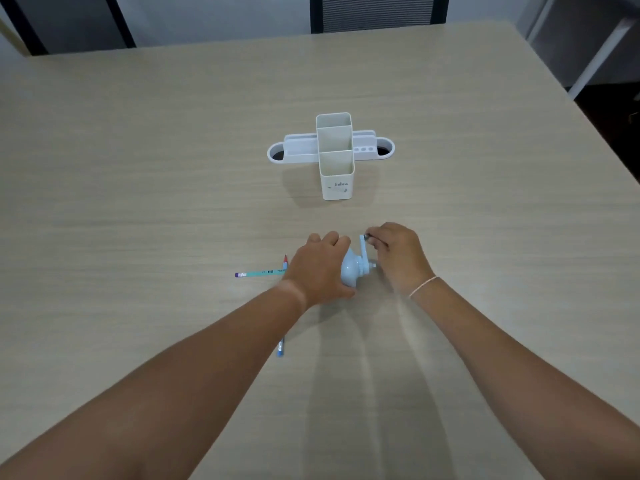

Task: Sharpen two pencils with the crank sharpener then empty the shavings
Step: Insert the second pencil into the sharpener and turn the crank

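Note:
A light blue crank sharpener [349, 270] stands on the wooden table [138, 168] in front of me. My left hand [318, 268] wraps over its body from the left. My right hand [398, 254] pinches the knob of the crank handle [362, 245], which points up and away. A teal pencil [259, 273] with a purple end lies flat to the left, its right end hidden under my left hand. A second pencil lies under my left wrist; its red tip [285, 259] and blue end [281, 348] show on either side.
A white desk organiser [336, 157] with two tall open compartments and low side trays stands further back at the table's centre. Dark chair backs [377, 12] stand beyond the far edge. The table's right edge runs diagonally at the upper right.

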### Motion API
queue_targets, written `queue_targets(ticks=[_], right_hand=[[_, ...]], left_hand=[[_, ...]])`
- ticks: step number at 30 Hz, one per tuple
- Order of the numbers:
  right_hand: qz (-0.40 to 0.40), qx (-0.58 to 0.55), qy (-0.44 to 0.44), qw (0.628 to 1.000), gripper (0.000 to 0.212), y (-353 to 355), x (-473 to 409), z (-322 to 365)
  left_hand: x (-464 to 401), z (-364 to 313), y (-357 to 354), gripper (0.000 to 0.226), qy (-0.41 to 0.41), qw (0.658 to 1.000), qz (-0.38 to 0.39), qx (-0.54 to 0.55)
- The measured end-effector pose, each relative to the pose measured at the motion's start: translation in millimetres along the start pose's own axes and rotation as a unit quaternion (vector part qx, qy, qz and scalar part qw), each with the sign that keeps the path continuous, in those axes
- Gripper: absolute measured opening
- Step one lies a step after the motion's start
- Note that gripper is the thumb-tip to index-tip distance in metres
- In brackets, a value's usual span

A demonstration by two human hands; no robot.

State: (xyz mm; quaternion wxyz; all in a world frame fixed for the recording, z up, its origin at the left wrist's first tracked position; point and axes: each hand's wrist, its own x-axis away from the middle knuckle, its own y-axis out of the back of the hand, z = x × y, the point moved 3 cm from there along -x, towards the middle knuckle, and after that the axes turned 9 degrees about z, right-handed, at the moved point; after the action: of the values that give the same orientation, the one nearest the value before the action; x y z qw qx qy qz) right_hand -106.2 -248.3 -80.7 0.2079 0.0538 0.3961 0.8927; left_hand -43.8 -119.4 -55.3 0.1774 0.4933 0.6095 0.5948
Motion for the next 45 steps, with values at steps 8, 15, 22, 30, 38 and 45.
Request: queue_targets(ticks=[8,15,22,30,38,45], right_hand=[[0.018,0.017,-0.038,0.999,0.014,-8,14,-15],[0.012,0.002,0.045,0.999,0.022,-16,92,4],[-0.027,0.005,0.019,0.999,0.026,9,15,11],[0.078,0.017,0.038,0.996,0.027,-15,87,-4],[-0.066,0.007,0.075,0.995,0.028,15,45,18],[0.046,0.016,0.006,0.999,0.03,-28,47,-18]], left_hand=[[2,-4,1,0.061,-0.017,1.0,0.005,-0.021],[4,-5,2,0.062,-0.002,1.0,0.001,-0.005],[5,-4,2,0.062,0.001,1.0,-0.002,0.011],[4,-3,1,0.061,0.0,1.0,-0.005,0.002],[4,-2,1,0.062,-0.005,1.0,-0.004,0.008],[3,-5,2,0.06,0.0,1.0,-0.005,0.003]])
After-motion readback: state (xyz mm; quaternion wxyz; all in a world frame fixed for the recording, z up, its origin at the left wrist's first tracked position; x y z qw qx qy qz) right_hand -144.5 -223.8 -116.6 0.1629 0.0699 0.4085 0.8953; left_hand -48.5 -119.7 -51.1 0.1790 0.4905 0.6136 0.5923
